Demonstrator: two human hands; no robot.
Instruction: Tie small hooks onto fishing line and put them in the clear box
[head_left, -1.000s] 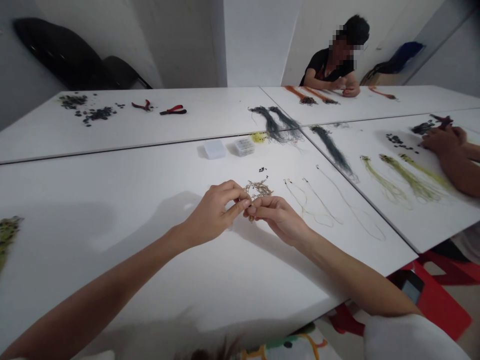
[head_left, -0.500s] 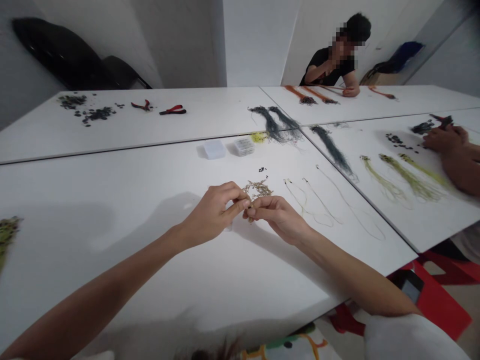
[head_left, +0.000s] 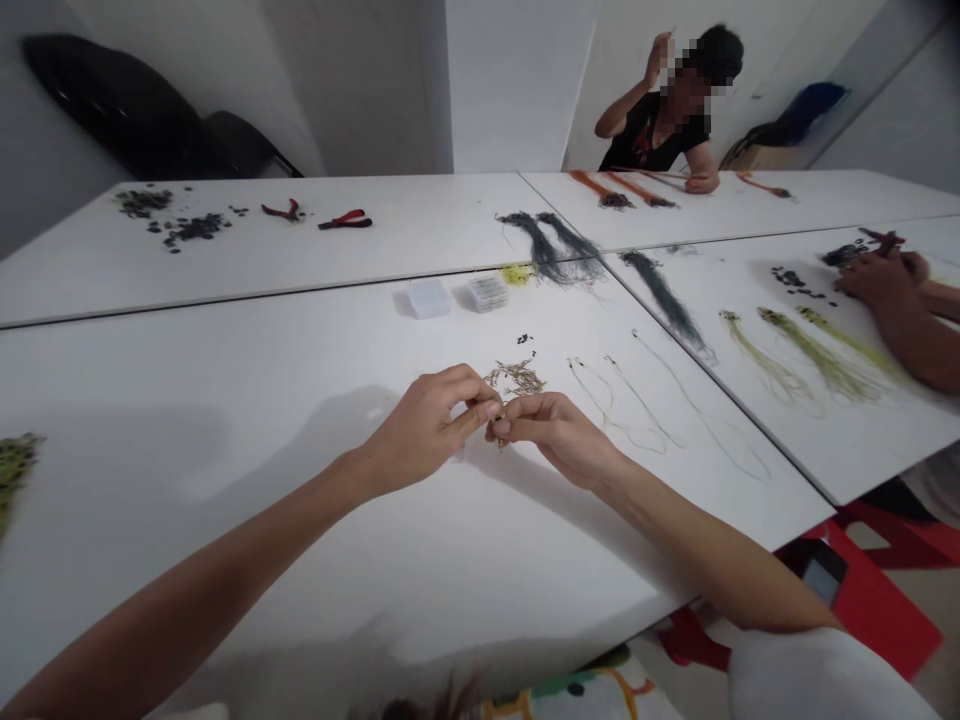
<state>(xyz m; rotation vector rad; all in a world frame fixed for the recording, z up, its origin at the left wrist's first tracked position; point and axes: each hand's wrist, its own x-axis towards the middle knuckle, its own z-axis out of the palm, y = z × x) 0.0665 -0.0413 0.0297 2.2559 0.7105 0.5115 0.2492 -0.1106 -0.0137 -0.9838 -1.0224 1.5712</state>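
Note:
My left hand [head_left: 436,418] and my right hand [head_left: 564,437] meet over the white table, fingertips pinched together. Between them is a small gold-coloured metal piece [head_left: 500,444]; its lower end pokes out below the fingers, and the rest is hidden. Just beyond the fingers lies a loose pile of thin gold-coloured metal pieces [head_left: 521,378]. A few tiny black pieces [head_left: 524,339] are behind that pile. To the right, several thin yellowish cords [head_left: 634,385] with small dark ends are laid out. Something clear [head_left: 458,453] is partly covered by my left hand.
Two clear plastic boxes [head_left: 427,299] [head_left: 489,293] stand farther back, by a yellow heap [head_left: 516,274]. Dark cord bundles [head_left: 551,250] lie beyond. Red-handled pliers [head_left: 346,220] and dark discs [head_left: 196,228] are far left. At right, a co-worker's hands [head_left: 881,275] hold pliers near yellow-green bundles [head_left: 817,350].
My hands stay nearly in place, with slightly more of the gold piece showing below the fingers. The person across the table has raised a hand beside the head.

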